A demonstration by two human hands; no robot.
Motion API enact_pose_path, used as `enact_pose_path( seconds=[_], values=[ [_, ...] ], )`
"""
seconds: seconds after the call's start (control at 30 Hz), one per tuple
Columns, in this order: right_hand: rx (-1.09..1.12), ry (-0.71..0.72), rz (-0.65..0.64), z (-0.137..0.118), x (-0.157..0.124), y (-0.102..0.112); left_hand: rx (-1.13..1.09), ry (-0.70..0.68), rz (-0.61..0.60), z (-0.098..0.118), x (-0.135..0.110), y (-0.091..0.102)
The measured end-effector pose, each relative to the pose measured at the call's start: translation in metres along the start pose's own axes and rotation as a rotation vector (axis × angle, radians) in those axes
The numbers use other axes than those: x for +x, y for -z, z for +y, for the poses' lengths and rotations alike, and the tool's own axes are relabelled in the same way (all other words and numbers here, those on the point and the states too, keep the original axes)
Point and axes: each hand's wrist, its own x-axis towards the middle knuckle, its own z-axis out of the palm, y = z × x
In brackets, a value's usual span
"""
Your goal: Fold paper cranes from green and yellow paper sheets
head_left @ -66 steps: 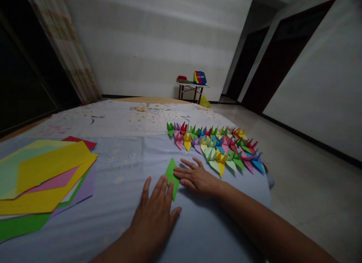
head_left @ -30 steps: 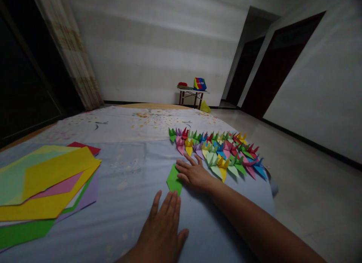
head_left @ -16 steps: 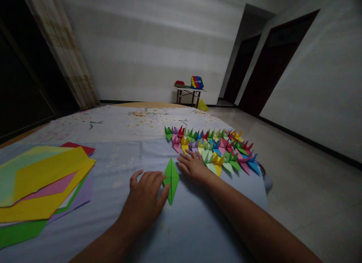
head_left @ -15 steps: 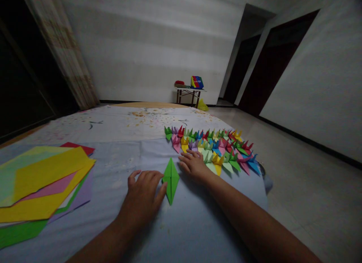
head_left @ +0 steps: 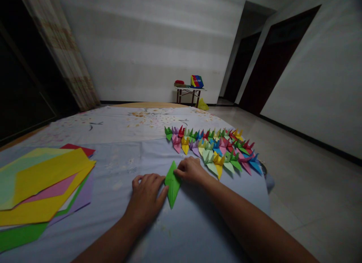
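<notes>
**Both hands on a folded green paper at the bench's near centre**

Work surface: a bench [head_left: 118,225] covered with a pale blue cloth; a white patterned cloth [head_left: 118,121] covers its far part.

Item in hand: a folded green paper [head_left: 172,181], a narrow kite shape with one point toward the viewer and the other away. It lies flat on the blue cloth, near the middle of the bench's near half.

Left hand [head_left: 147,197]: rests palm down on the cloth just left of the green paper. Fingers are together and curled slightly, and their tips and the thumb touch the paper's left edge. It presses the piece and does not lift it.

Right hand [head_left: 190,170]: lies on the right of the paper, fingers bent and drawn together. Its fingertips meet the paper's upper right edge near the far point. Whether they pinch a flap or only press on it cannot be told from this view.

Surroundings: a cluster of finished folded paper cranes [head_left: 215,148] in many colours stands in rows just beyond and right of the right hand, close to it but apart. A loose stack of coloured sheets [head_left: 42,184], yellow uppermost, lies well apart at the bench's left edge. A small table [head_left: 189,92] bearing coloured items stands against the far wall.
</notes>
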Motion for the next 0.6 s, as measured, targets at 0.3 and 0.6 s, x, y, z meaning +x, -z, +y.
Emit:
enact_pose_path(
  seconds=[0.3, 0.6],
  values=[
    [-0.140, -0.027, -0.025, -0.008, -0.012, -0.002, 0.020, -0.041, -0.012, 0.010, -0.006, 0.000],
    [-0.204, 0.330, 0.047, 0.000, -0.043, -0.001, 0.141, -0.007, -0.087, 0.019, -0.013, -0.011]
  ],
)
